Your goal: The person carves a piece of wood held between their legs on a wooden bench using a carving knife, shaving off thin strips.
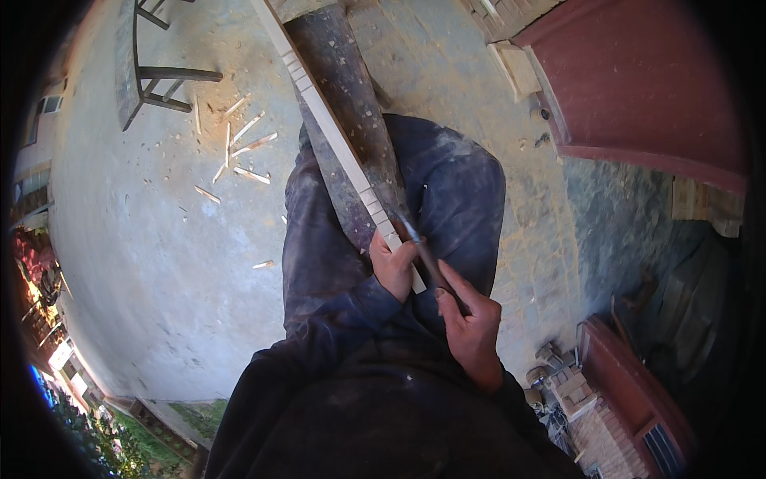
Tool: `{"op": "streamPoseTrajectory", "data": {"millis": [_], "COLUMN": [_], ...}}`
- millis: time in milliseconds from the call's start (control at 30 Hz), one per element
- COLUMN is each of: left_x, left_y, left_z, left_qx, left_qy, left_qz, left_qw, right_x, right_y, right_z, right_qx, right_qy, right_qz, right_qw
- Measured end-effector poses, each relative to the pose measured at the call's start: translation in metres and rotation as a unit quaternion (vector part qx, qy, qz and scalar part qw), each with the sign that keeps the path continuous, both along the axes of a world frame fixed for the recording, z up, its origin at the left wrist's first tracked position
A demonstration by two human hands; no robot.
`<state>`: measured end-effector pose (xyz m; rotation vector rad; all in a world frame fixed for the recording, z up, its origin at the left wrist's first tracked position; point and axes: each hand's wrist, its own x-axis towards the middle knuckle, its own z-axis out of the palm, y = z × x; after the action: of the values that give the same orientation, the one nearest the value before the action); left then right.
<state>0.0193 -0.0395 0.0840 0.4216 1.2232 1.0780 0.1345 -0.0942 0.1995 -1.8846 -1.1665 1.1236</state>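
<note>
A long pale wooden strip [339,140] lies slantwise along a dark, paint-spattered bench [363,112] between my legs. Cut lines cross the strip in two groups, one toward its far part and one close to my hands. My left hand [391,267] is closed around the near end of the strip, whose tip shows below the fingers. In my right hand [472,319] is a chisel [431,263] with a dark handle, fingers wrapped along it. Its metal blade points up and left, beside the strip just above my left hand. Whether the edge touches the wood I cannot tell.
Several offcut sticks [254,144] and wood dust lie on the concrete floor at left, near a dark wooden stool [152,76]. A large dark red panel [638,80] stands at the right. Stacked wood pieces [574,391] and another red object [630,383] are at lower right.
</note>
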Motion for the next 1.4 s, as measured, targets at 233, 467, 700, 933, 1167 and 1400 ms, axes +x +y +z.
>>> {"op": "streamPoseTrajectory", "data": {"millis": [233,467,700,933,1167,1400], "left_x": [0.006,0.004,0.004,0.004,0.005,0.006], "left_y": [0.006,0.004,0.004,0.006,0.005,0.004], "left_z": [-0.005,-0.01,-0.005,-0.002,-0.002,-0.006], "left_qx": [-0.003,-0.009,-0.016,-0.022,-0.027,-0.018], "left_qy": [0.011,0.018,0.044,0.036,0.03,0.028], "left_qz": [0.024,0.01,-0.002,0.001,0.001,0.005], "left_qw": [1.0,1.0,0.999,0.999,0.999,0.999], "right_x": [0.001,-0.005,-0.006,-0.007,-0.005,-0.008], "right_y": [-0.025,-0.022,-0.024,-0.024,-0.023,-0.021], "right_z": [-0.001,0.002,-0.007,-0.008,-0.009,-0.008], "right_qx": [0.136,0.145,0.163,0.166,0.167,0.156], "right_qy": [-0.216,-0.239,-0.263,-0.258,-0.269,-0.255], "right_qz": [0.102,0.126,0.137,0.135,0.14,0.132], "right_qw": [0.962,0.952,0.941,0.942,0.938,0.945]}}
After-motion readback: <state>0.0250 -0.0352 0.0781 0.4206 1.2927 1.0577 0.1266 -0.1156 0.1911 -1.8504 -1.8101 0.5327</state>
